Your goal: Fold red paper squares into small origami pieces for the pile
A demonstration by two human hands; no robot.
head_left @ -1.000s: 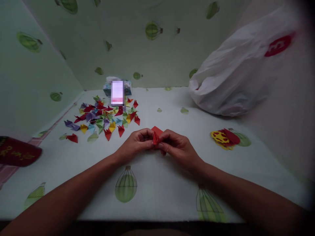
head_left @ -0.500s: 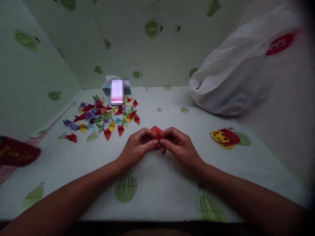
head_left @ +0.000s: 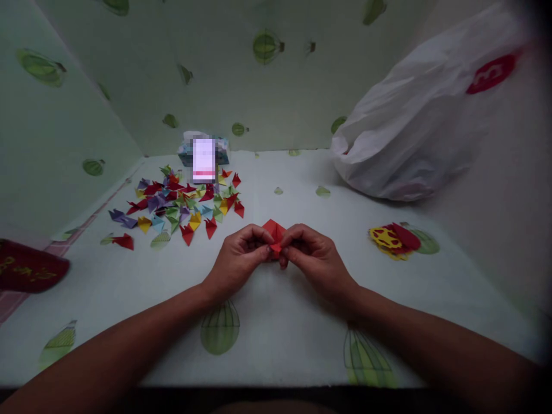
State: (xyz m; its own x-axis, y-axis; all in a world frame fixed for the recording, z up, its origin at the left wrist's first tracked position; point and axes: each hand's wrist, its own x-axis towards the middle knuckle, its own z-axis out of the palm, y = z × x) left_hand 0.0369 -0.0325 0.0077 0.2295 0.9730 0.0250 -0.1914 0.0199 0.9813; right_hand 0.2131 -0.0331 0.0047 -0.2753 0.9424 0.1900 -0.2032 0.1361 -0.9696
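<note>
Between both hands is a small piece of red origami paper (head_left: 275, 229), folded, its pointed top facing away from me. My left hand (head_left: 245, 249) pinches its left side between thumb and fingers. On the opposite side, my right hand (head_left: 308, 250) pinches the paper too, thumb and fingertips close to those of the left. The fingers cover the lower and side parts of the paper. Beyond my left hand lies a spread of small folded paper cranes (head_left: 172, 204) in red, yellow, green, blue and purple.
A tissue box (head_left: 223, 150) stands behind a lit, blurred phone (head_left: 204, 161) at the back. On the right are a white plastic bag (head_left: 401, 126) and red and yellow paper cutouts (head_left: 388, 238). A dark red object with gold writing (head_left: 32, 267) lies far left.
The fingertips have parted slightly, and more of the red paper's middle shows between them. Both hands keep their hold; the view has shifted a little.
</note>
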